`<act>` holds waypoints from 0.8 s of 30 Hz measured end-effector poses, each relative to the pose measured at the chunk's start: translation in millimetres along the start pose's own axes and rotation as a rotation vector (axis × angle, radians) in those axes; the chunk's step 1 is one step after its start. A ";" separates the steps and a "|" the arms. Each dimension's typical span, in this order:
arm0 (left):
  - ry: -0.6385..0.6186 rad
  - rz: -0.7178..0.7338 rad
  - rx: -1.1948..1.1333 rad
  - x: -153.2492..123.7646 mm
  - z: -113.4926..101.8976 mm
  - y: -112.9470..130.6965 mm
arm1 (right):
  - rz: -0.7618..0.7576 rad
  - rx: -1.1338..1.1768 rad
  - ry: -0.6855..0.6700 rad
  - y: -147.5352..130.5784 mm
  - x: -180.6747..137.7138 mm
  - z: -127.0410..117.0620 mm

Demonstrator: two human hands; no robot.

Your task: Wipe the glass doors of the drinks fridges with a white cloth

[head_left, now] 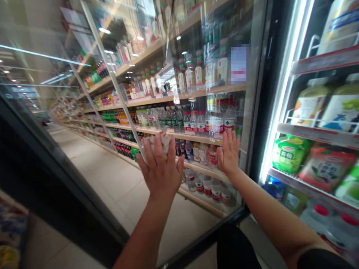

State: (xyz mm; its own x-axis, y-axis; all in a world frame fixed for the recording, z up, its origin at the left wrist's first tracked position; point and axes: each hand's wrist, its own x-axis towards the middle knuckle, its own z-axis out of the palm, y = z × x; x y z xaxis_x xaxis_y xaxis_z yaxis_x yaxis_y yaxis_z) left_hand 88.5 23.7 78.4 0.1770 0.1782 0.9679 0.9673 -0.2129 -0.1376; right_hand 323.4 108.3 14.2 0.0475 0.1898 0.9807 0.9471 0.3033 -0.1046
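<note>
Left hand spread wide, right hand flat and empty, palms toward the glass door — presumably for even pressure; anything beneath the left, I cannot tell.

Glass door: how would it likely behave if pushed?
The glass door should be stiff, its pane set in a dark frame. It probably swings rather than slides, since it stands angled out from the lit shelves. Its smooth, reflective face may feel slippery to the left hand and right hand.
</note>
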 end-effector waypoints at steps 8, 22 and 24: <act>-0.093 0.091 -0.097 46.7 9.8 36.8 | 0.011 0.028 0.020 1.2 -0.8 -0.7; -0.214 0.371 -0.032 -5.4 30.3 58.6 | 0.002 0.005 0.034 1.7 -1.2 0.2; -0.204 0.374 -0.043 4.2 27.4 52.5 | -0.003 0.007 0.037 1.6 -1.6 0.4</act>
State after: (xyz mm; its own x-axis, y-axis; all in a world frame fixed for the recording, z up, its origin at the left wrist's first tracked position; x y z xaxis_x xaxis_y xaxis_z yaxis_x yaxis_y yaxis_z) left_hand 145.0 39.6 69.4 0.5505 0.2665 0.7911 0.8220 -0.3382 -0.4581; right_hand 324.7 108.8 12.5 0.0567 0.1540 0.9864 0.9450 0.3104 -0.1028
